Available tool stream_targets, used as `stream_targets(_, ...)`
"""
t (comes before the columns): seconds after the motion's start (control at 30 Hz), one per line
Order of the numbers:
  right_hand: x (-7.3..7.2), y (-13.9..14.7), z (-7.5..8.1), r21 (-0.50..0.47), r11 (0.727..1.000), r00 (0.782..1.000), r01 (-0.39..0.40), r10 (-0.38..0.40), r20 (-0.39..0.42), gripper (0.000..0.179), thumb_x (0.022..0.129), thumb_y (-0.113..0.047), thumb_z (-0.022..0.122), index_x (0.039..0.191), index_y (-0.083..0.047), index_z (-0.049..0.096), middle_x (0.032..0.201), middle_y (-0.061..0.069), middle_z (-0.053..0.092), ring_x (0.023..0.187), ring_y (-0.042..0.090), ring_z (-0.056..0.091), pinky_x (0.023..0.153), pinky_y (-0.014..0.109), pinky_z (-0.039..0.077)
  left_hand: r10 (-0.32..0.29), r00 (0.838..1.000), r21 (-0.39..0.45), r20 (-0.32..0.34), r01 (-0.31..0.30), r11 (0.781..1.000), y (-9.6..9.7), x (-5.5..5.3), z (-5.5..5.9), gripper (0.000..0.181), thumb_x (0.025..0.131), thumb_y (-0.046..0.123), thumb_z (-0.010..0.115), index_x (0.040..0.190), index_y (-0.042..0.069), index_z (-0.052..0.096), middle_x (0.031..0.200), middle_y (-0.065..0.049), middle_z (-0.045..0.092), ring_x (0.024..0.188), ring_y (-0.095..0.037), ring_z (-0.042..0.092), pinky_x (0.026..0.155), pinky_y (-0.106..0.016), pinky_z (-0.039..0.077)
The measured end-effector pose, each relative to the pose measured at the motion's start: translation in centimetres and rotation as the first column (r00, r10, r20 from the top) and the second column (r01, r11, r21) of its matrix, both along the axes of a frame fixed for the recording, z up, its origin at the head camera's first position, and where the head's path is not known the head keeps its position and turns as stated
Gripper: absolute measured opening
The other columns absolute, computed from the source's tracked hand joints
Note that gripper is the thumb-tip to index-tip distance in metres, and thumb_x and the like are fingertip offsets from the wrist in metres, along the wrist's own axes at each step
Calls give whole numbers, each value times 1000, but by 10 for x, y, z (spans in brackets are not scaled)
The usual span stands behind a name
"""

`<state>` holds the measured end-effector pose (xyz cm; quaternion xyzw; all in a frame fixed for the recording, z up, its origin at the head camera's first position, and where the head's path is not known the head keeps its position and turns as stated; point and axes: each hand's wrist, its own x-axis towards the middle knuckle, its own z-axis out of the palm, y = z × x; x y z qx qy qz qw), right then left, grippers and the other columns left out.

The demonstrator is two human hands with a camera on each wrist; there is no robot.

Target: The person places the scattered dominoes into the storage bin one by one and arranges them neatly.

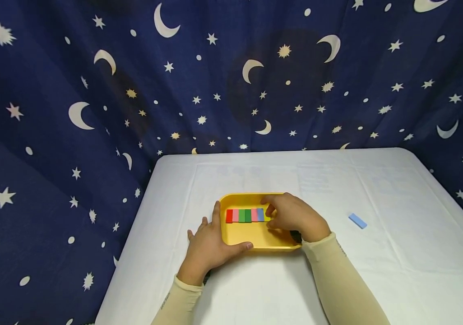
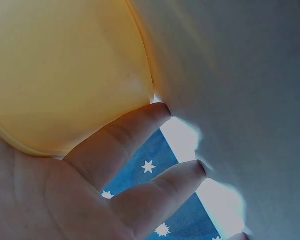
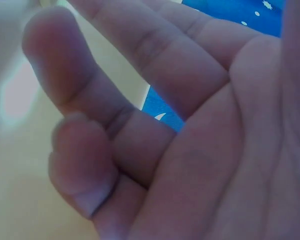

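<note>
A yellow tray (image 1: 252, 239) sits on the white table between my hands. Inside it, a row of small coloured blocks (image 1: 244, 215) runs side by side: red, pink, two greens, pink, blue and a yellow block (image 1: 267, 217) at the right end. My left hand (image 1: 209, 246) rests against the tray's left side, fingers straight and thumb along the near rim. Over the tray's right part, my right hand (image 1: 294, 216) reaches in with loosely bent fingers by the yellow block. The right wrist view shows nothing held between those fingers (image 3: 140, 55).
A light blue block (image 1: 357, 220) lies on the white tablecloth (image 1: 394, 271), to the right of the tray and my right forearm. Behind the table and along its sides hangs a dark blue curtain (image 1: 223, 104) with moons and stars.
</note>
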<state>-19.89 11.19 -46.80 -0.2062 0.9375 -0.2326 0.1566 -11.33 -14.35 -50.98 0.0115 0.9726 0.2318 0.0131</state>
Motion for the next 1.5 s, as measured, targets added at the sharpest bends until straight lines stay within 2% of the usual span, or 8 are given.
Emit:
stream_targets(0.23,2,9,6,-34,999,999,-37,36,-36,59,85,-16,88,139,-12,66,104,-2,75,91,18,66,85,40,54,-9,1000,8,-5,9,1000,3,0,-1,150,59,99,68,172,20,8,142,-10,65,142,-47,48,102,-89,22)
stream_targets(0.53,10,28,26,-81,997,992,-6,-5,-126,58,87,-16,86,141,-10,65,112,4,75,95,23,69,84,40,56,-15,1000,11,-10,15,1000,6,0,-4,151,58,101,66,172,20,8,142,-10,66,142,-47,48,102,-89,23)
stream_targets(0.73,18,53,45,-113,993,971,31,-56,-233,59,87,-18,87,141,-13,64,113,4,77,79,16,64,73,36,55,-12,1000,9,-7,12,1000,9,2,-5,152,57,102,64,172,20,9,143,-12,65,142,-47,48,103,-88,23)
stream_targets(0.9,28,82,53,-138,986,936,95,-135,-324,55,89,-13,82,141,-15,64,113,0,77,82,17,62,70,37,53,-20,1000,9,-7,20,1000,9,3,-6,153,56,104,62,172,21,7,141,-11,66,142,-46,49,102,-89,24)
stream_targets(1.0,33,100,50,-128,985,921,118,-156,-356,55,89,-8,77,141,-15,63,113,0,77,83,18,62,71,37,52,-20,1000,9,-4,21,1000,8,4,-6,153,55,104,62,172,22,7,141,-11,66,142,-46,48,103,-89,23)
stream_targets(1.17,41,129,36,-73,992,921,102,-122,-371,57,87,0,67,142,-17,62,115,-3,77,84,16,61,68,34,51,-5,1000,-6,-5,5,1000,3,3,-6,155,53,109,55,172,23,5,140,-11,66,143,-45,48,103,-89,22)
stream_targets(1.3,48,154,21,-16,994,925,105,-104,-366,63,85,5,63,145,-15,60,120,0,76,88,20,63,70,37,51,-5,1000,-1,-9,5,1000,2,4,-4,156,52,109,55,172,20,7,139,-13,67,142,-46,48,102,-89,23)
stream_targets(1.5,54,190,-2,47,988,946,150,-130,-297,71,80,9,64,148,-12,57,129,7,73,108,37,67,85,52,53,-13,1000,-2,-12,13,1000,2,5,-2,155,54,107,58,171,19,7,138,-13,67,141,-47,49,101,-90,23)
